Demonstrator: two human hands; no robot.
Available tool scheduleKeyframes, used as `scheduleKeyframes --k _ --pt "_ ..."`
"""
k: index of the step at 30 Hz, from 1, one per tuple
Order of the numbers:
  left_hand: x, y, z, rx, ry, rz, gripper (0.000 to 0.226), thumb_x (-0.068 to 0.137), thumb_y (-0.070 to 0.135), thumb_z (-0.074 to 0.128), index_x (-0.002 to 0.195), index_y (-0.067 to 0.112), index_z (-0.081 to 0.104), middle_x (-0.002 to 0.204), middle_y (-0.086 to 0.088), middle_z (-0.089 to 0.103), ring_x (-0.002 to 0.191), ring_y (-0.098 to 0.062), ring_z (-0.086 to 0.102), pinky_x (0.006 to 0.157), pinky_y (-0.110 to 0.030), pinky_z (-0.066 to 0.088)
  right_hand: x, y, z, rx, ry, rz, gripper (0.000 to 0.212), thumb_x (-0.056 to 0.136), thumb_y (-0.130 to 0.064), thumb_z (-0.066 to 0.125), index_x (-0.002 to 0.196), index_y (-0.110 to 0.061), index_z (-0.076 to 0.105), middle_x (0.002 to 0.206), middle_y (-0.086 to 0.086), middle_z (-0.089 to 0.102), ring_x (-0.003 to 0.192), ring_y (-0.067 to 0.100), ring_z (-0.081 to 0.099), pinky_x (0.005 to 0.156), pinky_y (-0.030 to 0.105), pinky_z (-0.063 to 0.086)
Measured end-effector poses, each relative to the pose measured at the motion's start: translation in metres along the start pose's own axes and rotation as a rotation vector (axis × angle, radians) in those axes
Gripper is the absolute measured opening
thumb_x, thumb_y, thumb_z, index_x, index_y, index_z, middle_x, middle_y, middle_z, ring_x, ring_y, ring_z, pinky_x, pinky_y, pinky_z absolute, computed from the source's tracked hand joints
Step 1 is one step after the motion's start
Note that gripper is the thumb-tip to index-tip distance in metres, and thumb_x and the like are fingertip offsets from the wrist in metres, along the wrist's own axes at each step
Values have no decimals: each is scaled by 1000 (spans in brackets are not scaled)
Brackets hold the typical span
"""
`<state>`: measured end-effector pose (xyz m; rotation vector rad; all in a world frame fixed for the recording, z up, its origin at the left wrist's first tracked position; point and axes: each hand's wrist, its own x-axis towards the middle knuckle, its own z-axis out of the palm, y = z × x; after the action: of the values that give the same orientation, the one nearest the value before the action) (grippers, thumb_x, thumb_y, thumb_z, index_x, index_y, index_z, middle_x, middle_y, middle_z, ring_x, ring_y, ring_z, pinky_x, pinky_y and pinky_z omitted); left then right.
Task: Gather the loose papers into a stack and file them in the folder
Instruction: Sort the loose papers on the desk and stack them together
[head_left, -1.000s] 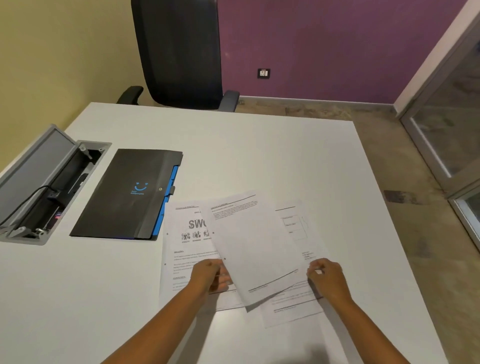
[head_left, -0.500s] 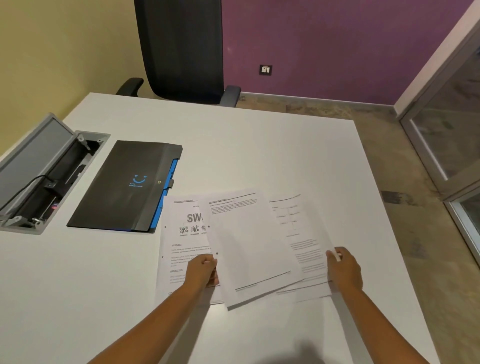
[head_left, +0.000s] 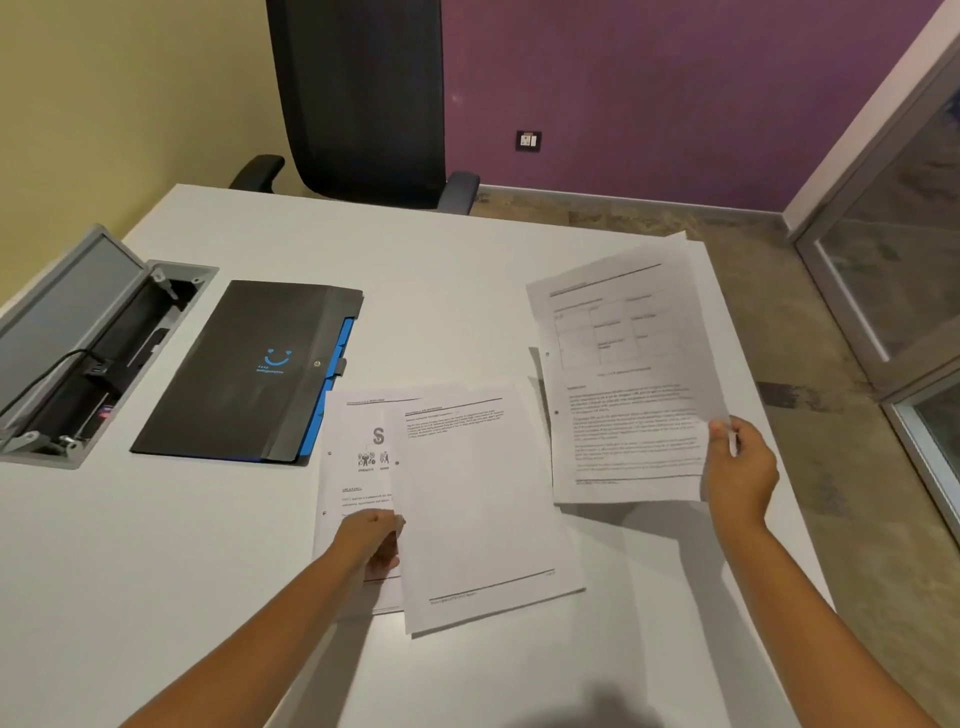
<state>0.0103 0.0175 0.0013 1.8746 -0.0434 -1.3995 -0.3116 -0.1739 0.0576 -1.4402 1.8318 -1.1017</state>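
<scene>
Two printed sheets lie overlapped on the white table (head_left: 467, 291): a mostly blank top sheet (head_left: 478, 509) over a sheet with a large "S" heading (head_left: 358, 447). My left hand (head_left: 374, 540) pinches the top sheet's left edge, fingers tucked beneath it. My right hand (head_left: 740, 473) holds a third sheet with a table and text (head_left: 623, 384) by its right edge, lifted off the table and tilted up. A black folder with a blue smiley and blue tabs (head_left: 249, 374) lies closed, just left of the papers.
An open grey cable box with black cords (head_left: 88, 348) is set into the table at the far left. A black office chair (head_left: 363, 104) stands at the far edge. The table's right edge (head_left: 769, 415) runs close by my right hand.
My right hand has pulled the bottom right sheet out from under the pile and lifted it up to the right. My left hand stayed on the remaining sheets.
</scene>
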Motion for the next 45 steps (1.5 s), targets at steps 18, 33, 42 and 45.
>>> scheduleKeyframes --k 18,33,42,45 --pt "3 6 10 -82 -26 -85 10 86 14 60 86 4 62 75 -11 66 64 -24 62 51 -26 52 -73 23 67 -197 -688 153 26 95 -8 46 116 -2 59 116 15 63 100 21 58 81 21 37" --pt "-11 11 23 302 -59 187 25 93 14 50 113 1 59 108 -16 67 88 -26 63 68 -29 52 -86 24 46 -126 -775 335 46 89 -10 58 133 -11 44 115 5 62 99 19 60 77 24 45" --pt "-32 36 18 177 -226 337 17 94 18 49 105 19 61 112 -11 68 96 -25 65 79 -33 52 -78 -13 47 265 -694 396 58 88 -13 62 139 -18 35 130 6 52 109 20 55 81 26 52" --pt "-42 45 19 154 -297 391 18 93 20 49 104 28 60 99 8 72 89 -8 69 68 -20 53 -73 -19 46 286 -649 312 56 89 -15 61 138 -22 36 126 4 58 103 18 61 78 27 54"
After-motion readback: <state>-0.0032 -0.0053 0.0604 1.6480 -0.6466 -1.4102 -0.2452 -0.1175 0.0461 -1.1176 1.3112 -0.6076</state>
